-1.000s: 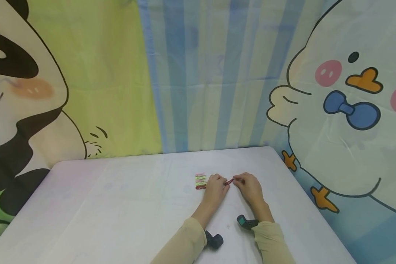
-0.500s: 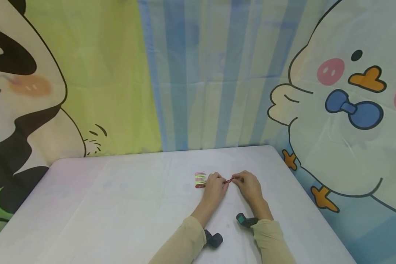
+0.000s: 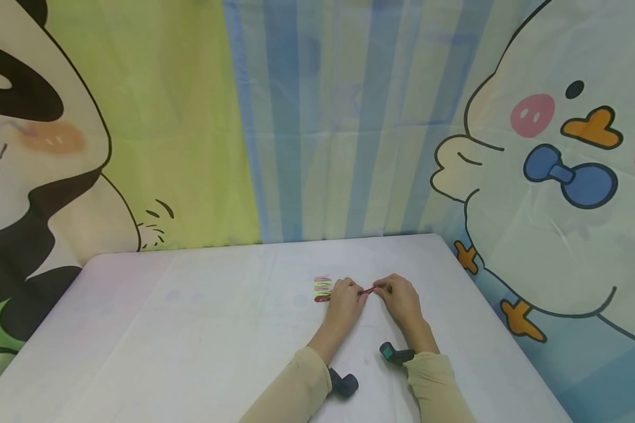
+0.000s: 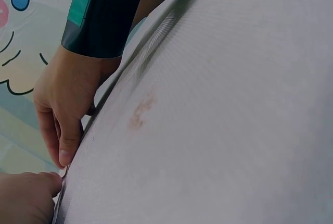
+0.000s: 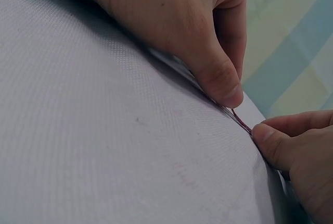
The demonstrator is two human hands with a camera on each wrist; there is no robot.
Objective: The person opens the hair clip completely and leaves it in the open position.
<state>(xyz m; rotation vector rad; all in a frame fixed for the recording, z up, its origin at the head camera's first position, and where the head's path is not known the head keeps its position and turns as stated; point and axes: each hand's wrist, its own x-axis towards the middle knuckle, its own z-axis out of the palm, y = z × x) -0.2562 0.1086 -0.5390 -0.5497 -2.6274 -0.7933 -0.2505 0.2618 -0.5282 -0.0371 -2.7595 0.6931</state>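
Note:
A slim red hair clip (image 3: 367,291) is stretched between the two hands, low over the white table. My left hand (image 3: 345,302) pinches its left end, and my right hand (image 3: 399,296) pinches the other between thumb and fingers. In the right wrist view only a thin dark-red strip of the clip (image 5: 242,121) shows between the fingertips. Just left of my left hand lies a neat row of small clips (image 3: 322,286), pink and yellow-green, with a red clip (image 3: 321,299) nearest me. The left hand partly covers the row's right side.
The white table (image 3: 190,329) spreads far to the left and ends at a striped curtain (image 3: 328,147). Black wrist cameras are strapped to both forearms; the left one (image 3: 344,385) sits close to the tabletop. A printed cloth (image 3: 550,247) hangs along the right side.
Both hands stay nearly in place. The held clip has turned slightly, showing a thinner edge now than a second ago. The row of clips has not moved.

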